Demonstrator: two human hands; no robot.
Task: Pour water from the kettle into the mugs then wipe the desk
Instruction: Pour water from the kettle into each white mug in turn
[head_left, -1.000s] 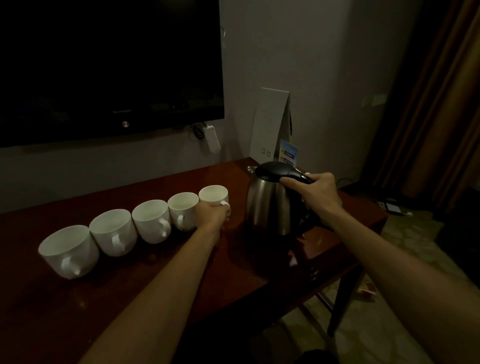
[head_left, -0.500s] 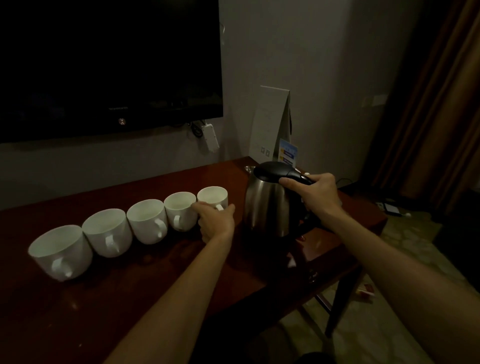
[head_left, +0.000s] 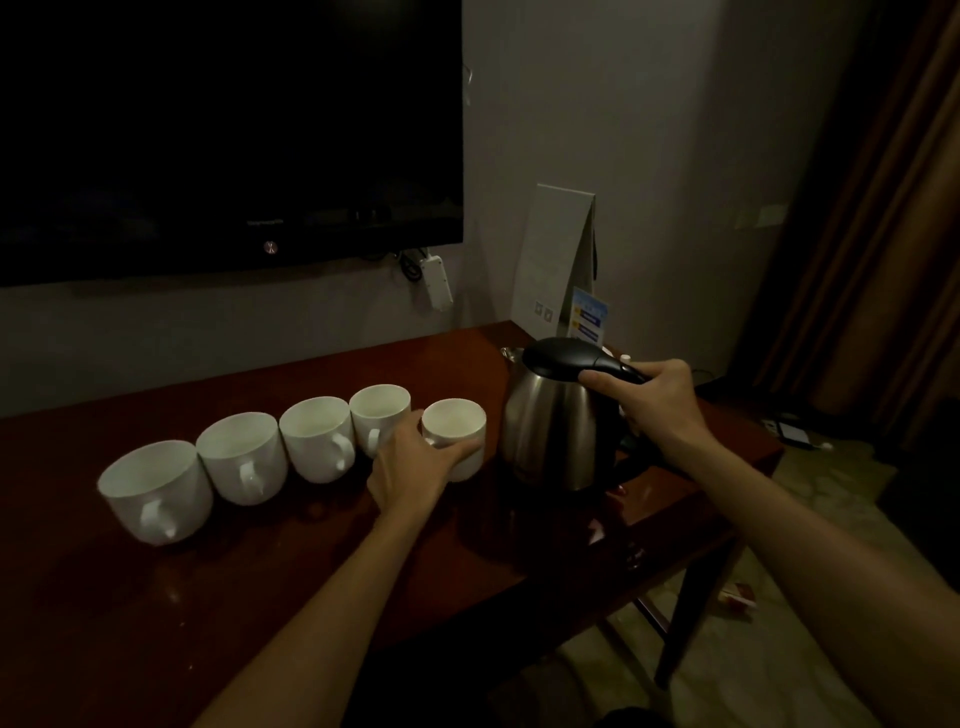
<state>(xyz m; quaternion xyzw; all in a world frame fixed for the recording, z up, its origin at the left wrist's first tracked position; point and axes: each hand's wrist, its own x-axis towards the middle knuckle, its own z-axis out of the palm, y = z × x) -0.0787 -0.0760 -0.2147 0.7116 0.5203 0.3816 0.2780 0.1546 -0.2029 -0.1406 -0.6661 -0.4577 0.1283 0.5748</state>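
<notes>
On the table (head_left: 311, 561), our left hand (head_left: 410, 467) grips the mug (head_left: 454, 436) nearest the kettle (head_left: 558, 426), apparently steadying it, while our right hand (head_left: 654, 400) clasps the kettle handle, seemingly ready for pouring.

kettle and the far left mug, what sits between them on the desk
Head view: four more white mugs in a row; the left hand grips the one nearest the kettle. The far left mug ends the row.
</notes>
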